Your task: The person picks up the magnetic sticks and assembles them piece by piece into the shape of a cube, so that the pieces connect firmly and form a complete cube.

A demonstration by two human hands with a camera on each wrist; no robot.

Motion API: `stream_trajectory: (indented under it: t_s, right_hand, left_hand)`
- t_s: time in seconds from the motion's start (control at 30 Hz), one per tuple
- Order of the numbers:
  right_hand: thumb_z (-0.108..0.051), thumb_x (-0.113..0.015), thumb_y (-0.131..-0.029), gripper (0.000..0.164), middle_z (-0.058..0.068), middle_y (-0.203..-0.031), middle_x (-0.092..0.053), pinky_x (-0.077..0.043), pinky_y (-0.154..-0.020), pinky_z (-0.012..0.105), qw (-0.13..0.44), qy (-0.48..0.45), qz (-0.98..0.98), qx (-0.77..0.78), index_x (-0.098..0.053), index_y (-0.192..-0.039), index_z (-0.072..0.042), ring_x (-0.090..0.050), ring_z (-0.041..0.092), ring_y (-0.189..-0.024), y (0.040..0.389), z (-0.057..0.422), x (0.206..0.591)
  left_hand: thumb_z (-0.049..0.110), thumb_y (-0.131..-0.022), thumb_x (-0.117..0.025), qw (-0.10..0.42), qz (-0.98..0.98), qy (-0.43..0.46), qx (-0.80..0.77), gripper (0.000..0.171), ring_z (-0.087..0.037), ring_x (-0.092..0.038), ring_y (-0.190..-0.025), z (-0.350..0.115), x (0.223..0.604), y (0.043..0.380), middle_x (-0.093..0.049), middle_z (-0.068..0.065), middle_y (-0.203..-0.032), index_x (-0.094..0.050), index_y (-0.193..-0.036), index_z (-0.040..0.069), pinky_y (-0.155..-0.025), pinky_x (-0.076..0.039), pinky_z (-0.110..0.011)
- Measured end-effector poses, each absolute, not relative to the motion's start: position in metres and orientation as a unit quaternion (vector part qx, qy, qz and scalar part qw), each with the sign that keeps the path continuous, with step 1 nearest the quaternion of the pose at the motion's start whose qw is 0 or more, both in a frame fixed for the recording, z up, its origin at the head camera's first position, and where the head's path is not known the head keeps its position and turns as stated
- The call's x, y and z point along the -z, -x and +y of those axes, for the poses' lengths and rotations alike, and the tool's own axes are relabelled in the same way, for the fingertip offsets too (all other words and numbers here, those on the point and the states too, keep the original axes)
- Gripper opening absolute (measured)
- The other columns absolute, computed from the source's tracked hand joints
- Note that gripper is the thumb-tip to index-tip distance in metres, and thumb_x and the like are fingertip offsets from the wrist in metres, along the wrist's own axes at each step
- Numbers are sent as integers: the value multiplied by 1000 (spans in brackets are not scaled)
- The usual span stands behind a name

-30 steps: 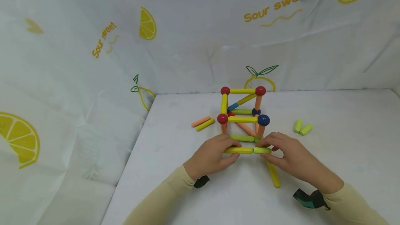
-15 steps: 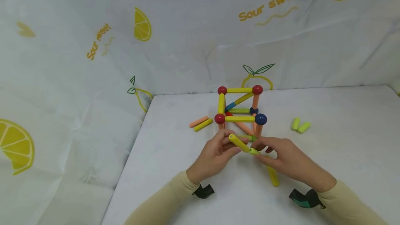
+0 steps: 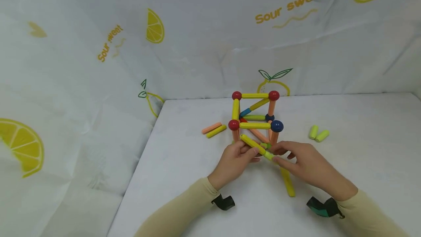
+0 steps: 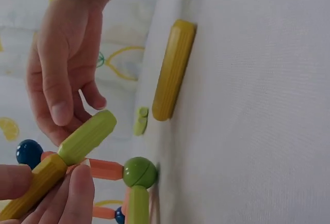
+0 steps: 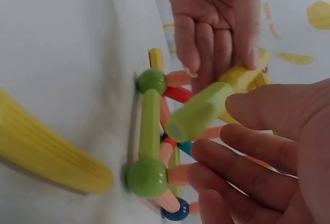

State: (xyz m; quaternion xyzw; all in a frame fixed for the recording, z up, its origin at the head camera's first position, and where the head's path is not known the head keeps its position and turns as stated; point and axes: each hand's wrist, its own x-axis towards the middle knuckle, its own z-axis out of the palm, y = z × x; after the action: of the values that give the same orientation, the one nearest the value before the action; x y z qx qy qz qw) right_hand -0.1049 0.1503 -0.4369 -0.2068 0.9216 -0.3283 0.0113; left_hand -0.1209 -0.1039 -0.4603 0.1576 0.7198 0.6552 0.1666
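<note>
My left hand (image 3: 231, 164) pinches a yellow magnetic stick (image 3: 250, 143) between thumb and fingers. End to end with it sits a short light-green magnetic stick (image 4: 88, 137), the pair slanting with the yellow end raised. My right hand (image 3: 304, 162) is right beside the green stick, fingers loosely bent; in the left wrist view its thumb and fingertips stand apart from that stick. Just behind both hands stands a box-shaped frame of magnetic sticks and balls, with a red ball (image 3: 234, 125) and a blue ball (image 3: 277, 126) at its front top corners. The hands hide part of its base.
A yellow stick (image 3: 288, 184) lies on the white table (image 3: 158, 164) in front of the right hand. Left of the frame are an orange stick (image 3: 211, 128) and a yellow stick (image 3: 216, 131). Two short green sticks (image 3: 314, 132) lie at the right. A printed cloth (image 3: 204, 57) hangs behind.
The joined sticks were level, with a hand gripping each end; now they slant, yellow end up and away. The right hand's fingers have come off the green stick.
</note>
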Motion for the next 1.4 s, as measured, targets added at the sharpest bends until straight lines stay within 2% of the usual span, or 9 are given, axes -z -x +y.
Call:
stream_trajectory:
  t_s: [0.23, 0.43, 0.53, 0.7, 0.83, 1.0, 1.13, 1.27, 1.4]
  right_hand:
    - [-20, -79, -99, 12, 1, -102, -79, -65, -85, 50, -22, 132, 935, 327, -73, -107, -13, -75, 25, -98, 121, 166, 429]
    - [-21, -79, -100, 12, 1, -101, -79, -65, -85, 51, -17, 129, 936, 327, -73, -106, -13, -74, 25, -98, 120, 169, 424]
    - [-23, -79, -100, 12, 0, -102, -79, -65, -85, 49, -9, 128, 935, 329, -74, -107, -14, -74, 24, -98, 117, 167, 422]
    - [-24, -80, -100, 10, -5, -102, -79, -64, -81, 39, -10, 144, 932, 333, -76, -107, -18, -74, 18, -97, 112, 162, 417]
    - [-24, -82, -99, 11, -5, -101, -79, -62, -78, 30, -29, 158, 932, 324, -76, -106, -19, -74, 17, -95, 111, 162, 412]
    - [-23, -84, -96, 14, -3, -98, -79, -60, -75, 23, -93, 146, 930, 325, -74, -103, -17, -75, 20, -93, 117, 168, 405]
    - [-24, -85, -96, 26, 4, -106, -78, -59, -77, 20, -126, 140, 920, 344, -72, -116, -13, -75, 24, -96, 125, 167, 399]
    - [-25, -85, -96, 42, 6, -121, -78, -60, -78, 24, -132, 156, 916, 345, -70, -134, -14, -75, 23, -99, 128, 162, 398]
    - [-21, -86, -94, 44, 4, -125, -78, -62, -77, 30, -141, 179, 913, 338, -72, -135, -17, -74, 21, -98, 128, 158, 403]
  left_hand:
    - [25, -109, -68, 170, 733, -102, -651, 24, -26, -82, -106, -96, 472, 129, -83, -9, -115, -68, -126, 9, -94, -65, -37]
    - [22, -109, -67, 162, 730, -112, -654, 23, -31, -81, -109, -94, 472, 127, -81, -13, -118, -67, -126, 7, -96, -65, -42]
    - [26, -109, -68, 141, 758, -137, -622, 23, -22, -80, -108, -95, 470, 125, -80, -6, -119, -69, -125, 10, -95, -65, -33]
    - [32, -110, -66, 79, 835, -232, -493, 28, -3, -72, -108, -99, 463, 125, -75, 3, -120, -69, -131, 15, -96, -59, -18]
    - [29, -109, -68, -1, 882, -322, -343, 35, -8, -68, -109, -105, 453, 128, -71, 3, -121, -68, -140, 15, -94, -56, -15]
    - [30, -108, -69, -78, 901, -375, -203, 39, -12, -70, -111, -105, 438, 135, -71, 1, -127, -65, -143, 13, -92, -58, -17]
    - [34, -108, -68, -110, 907, -383, -138, 40, -10, -74, -112, -100, 429, 139, -74, 3, -134, -63, -143, 15, -93, -60, -20]
    - [32, -106, -72, -110, 917, -369, -104, 41, -10, -75, -109, -94, 430, 142, -75, 5, -132, -64, -142, 16, -91, -61, -19]
    - [31, -105, -74, -113, 928, -347, -76, 41, -8, -76, -105, -89, 433, 144, -77, 5, -128, -66, -142, 16, -86, -61, -18]
